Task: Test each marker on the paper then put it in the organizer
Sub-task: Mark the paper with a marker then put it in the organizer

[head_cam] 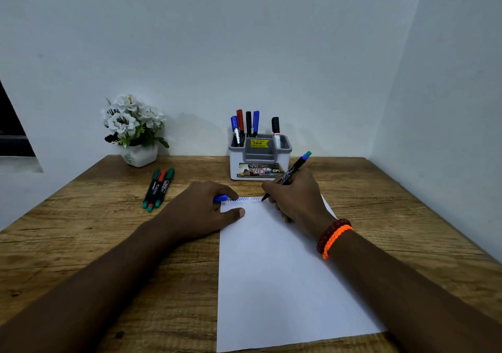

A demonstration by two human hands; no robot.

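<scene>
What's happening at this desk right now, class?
A person is testing markers. The right hand grips a black-barrelled marker with its tip on the top of the white paper, next to earlier zigzag scribbles. The left hand holds a blue cap while its thumb rests on the sheet. Five markers already stand in the organizer; three more lie on the table to the left.

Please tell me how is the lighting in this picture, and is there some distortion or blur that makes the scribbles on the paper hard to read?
Head view: light is dim, soft and bluish, with no glare on the paper; a faint shadow falls on the wall behind the organizer; wide-angle distortion bends the table edges and stretches the forearms; the scribbles are small and slightly soft, partly hidden by the left hand.
</scene>
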